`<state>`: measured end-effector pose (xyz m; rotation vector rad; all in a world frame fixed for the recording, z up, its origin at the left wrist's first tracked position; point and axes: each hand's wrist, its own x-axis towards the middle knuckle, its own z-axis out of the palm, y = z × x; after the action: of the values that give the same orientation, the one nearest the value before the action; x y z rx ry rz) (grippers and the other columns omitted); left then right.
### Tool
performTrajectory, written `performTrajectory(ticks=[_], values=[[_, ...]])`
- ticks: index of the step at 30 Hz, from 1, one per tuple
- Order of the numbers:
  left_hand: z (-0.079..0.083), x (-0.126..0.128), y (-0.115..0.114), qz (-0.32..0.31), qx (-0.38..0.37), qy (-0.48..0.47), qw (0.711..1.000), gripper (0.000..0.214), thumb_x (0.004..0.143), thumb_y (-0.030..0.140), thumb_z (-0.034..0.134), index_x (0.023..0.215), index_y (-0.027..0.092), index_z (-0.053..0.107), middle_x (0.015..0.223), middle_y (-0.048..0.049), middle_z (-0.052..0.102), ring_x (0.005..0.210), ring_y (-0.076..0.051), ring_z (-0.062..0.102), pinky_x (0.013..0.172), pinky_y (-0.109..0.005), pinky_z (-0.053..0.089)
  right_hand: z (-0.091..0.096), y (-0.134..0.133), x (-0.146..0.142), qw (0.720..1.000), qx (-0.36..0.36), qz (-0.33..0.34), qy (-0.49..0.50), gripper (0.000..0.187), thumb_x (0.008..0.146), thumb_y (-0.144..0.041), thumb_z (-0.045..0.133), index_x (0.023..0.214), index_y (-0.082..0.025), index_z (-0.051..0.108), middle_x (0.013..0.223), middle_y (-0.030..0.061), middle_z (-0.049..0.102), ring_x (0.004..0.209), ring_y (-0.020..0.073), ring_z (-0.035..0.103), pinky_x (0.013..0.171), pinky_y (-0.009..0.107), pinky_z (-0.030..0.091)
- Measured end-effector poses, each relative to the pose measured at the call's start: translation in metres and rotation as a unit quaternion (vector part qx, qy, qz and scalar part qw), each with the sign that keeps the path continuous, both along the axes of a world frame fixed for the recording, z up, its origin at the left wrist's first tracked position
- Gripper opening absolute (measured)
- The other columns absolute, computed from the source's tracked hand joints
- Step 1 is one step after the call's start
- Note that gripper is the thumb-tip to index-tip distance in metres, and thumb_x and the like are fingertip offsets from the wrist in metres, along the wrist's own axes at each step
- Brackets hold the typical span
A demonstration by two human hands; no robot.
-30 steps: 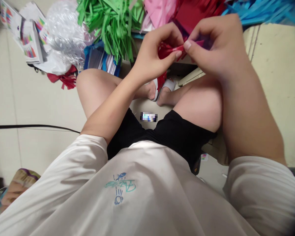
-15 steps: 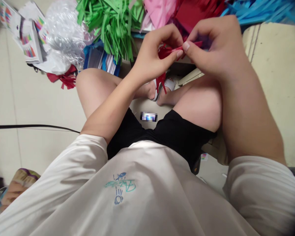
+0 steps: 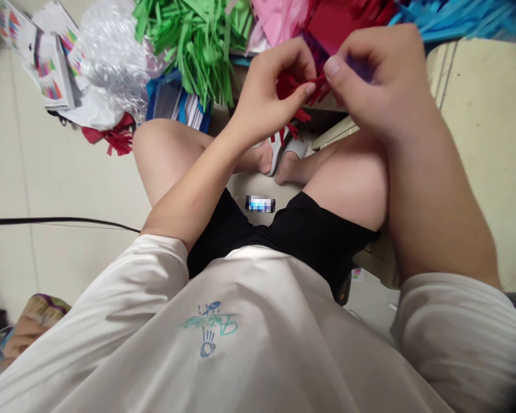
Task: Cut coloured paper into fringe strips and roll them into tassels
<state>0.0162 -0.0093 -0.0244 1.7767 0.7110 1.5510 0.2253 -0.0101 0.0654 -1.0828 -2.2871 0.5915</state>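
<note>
The flat red strip that was stretched between the two thumbs half a second ago is bunched up now, and the right thumb sits a bit higher. The left hand has thumb and fingertips pinched tight on the red fringed paper, and the right hand is closed on the other end of it, thumb pressed against forefinger, so both hands are holding the same piece up in front, above the knees. A few loose red ends hang down under the left thumb. There's something purple tucked under the right fingers, can't tell what. Below the hands are crossed feet in white sandals. Just behind the hands there's a heap of cut paper: green strips, pink strips, more red, and blue strips off to the right. Further left sit a clear plastic bag, some printed booklets, a red tassel on the floor and a black cable.
</note>
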Motion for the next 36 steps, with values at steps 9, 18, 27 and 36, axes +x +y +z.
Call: performTrajectory(ticks=[9,18,27,36], values=[[-0.001,0.001,0.001,0.009,0.001,0.011,1.0,0.039,0.095,0.071,0.074,0.085,0.034,0.072,0.082,-0.0039,0.075,0.067,-0.018,0.049,0.065,-0.045,0.043,0.004,-0.002,-0.003,1.0,-0.004,-0.015,-0.007,0.052,0.1,-0.056,0.064,0.068,-0.023,0.039,0.061,0.0005,0.028,0.061,0.0148,0.024,0.066,0.04,0.02],[0.0,0.004,0.0,0.01,-0.008,0.0,1.0,0.04,0.099,0.066,0.074,0.082,0.03,0.076,0.081,-0.0048,0.075,0.067,-0.02,0.059,0.064,-0.042,0.043,-0.003,-0.002,-0.002,1.0,0.021,-0.006,0.022,0.029,0.09,-0.039,0.064,0.073,-0.019,0.052,0.061,-0.0021,0.037,0.06,0.0094,0.03,0.066,0.032,0.023],[-0.004,0.004,0.001,-0.022,-0.038,0.007,0.999,0.03,0.096,0.062,0.075,0.088,0.034,0.08,0.084,-0.0026,0.078,0.074,-0.019,0.059,0.071,-0.044,0.05,-0.006,0.002,0.0,0.999,0.026,-0.015,0.01,0.02,0.086,-0.029,0.071,0.076,-0.018,0.058,0.064,-0.0023,0.046,0.061,0.0091,0.037,0.065,0.03,0.027],[-0.017,0.001,0.017,-0.06,-0.012,0.023,0.998,0.031,0.093,0.062,0.076,0.09,0.033,0.085,0.084,-0.0039,0.081,0.076,-0.024,0.07,0.071,-0.044,0.053,-0.008,0.001,0.002,0.999,0.033,-0.018,0.009,0.019,0.088,-0.019,0.075,0.078,-0.017,0.059,0.066,-0.0035,0.046,0.061,0.0079,0.037,0.066,0.028,0.028]])
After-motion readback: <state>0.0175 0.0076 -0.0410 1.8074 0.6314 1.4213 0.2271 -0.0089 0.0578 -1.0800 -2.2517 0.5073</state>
